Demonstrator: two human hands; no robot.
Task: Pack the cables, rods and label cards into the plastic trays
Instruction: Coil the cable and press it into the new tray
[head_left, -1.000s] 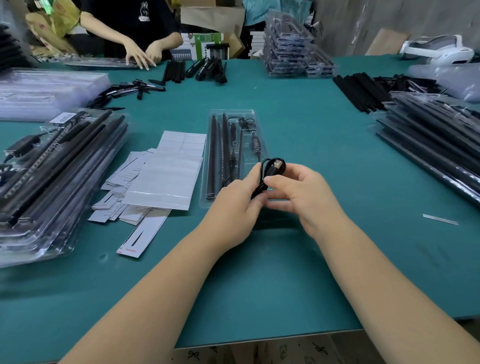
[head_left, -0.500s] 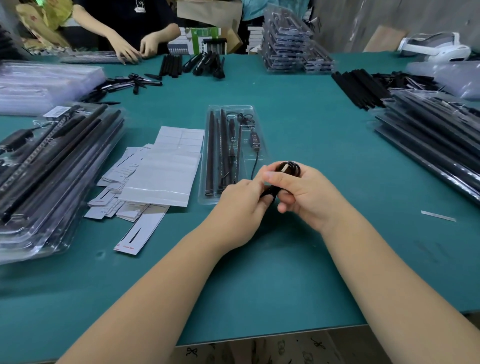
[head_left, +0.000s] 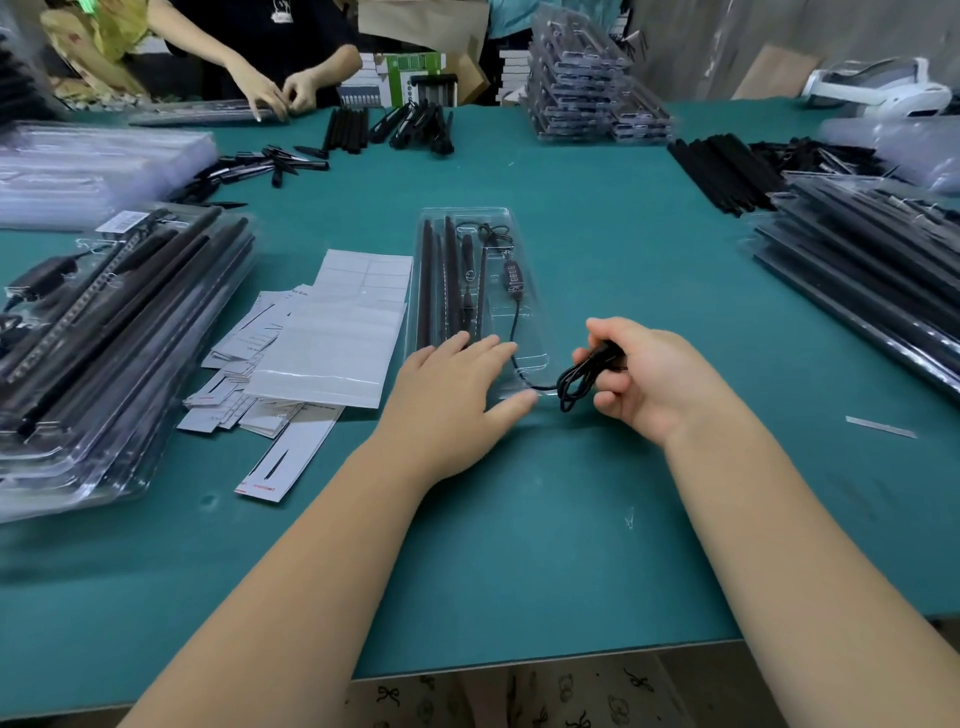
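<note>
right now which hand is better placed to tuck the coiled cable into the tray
Right. The right hand already grips the coiled cable beside the clear plastic tray's near right corner. The left hand lies flat on the tray's near end, probably steadying it.

Right hand (head_left: 654, 379) grips the coiled cable (head_left: 576, 382); left hand (head_left: 457, 387) rests flat on the plastic tray (head_left: 470, 213).

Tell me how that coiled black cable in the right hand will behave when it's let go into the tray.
The coiled cable looks thin and floppy, its loops drooping from the right hand, so it may spring loose. Its tail runs into the clear tray and could tug. The tray seems light; the left hand rests on it.
</note>
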